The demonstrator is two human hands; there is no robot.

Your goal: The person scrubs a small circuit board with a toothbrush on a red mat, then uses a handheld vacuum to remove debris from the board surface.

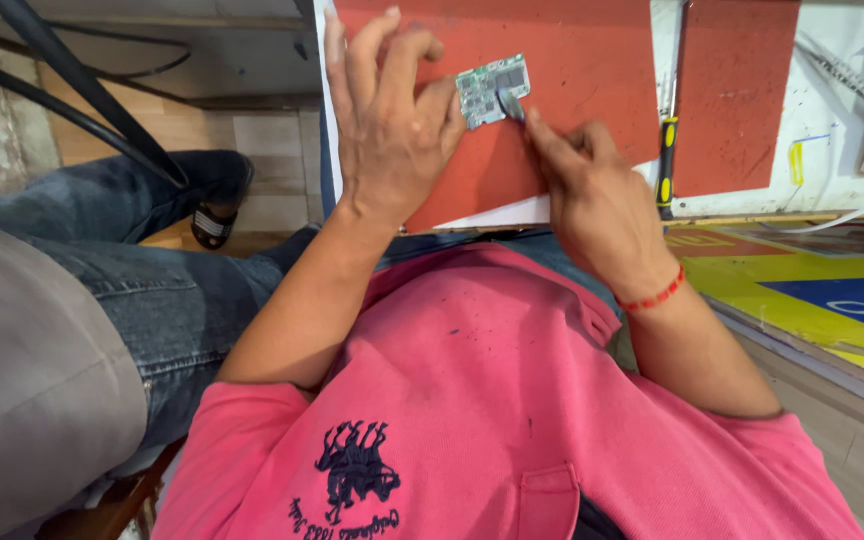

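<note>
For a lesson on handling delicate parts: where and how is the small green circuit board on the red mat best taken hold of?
Grip the circuit board by its bare side edges, coming from the left, as the left hand does. It lies flat on the red mat, parts facing up, and the right hand works a metal tool on its right side.

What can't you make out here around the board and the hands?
- Tool tip on the board: head view, too small; handle hidden in the right hand.
- Board's left edge: covered by the left hand.
- Board parts: too small.
- Screwdriver: tip blurred.
</note>
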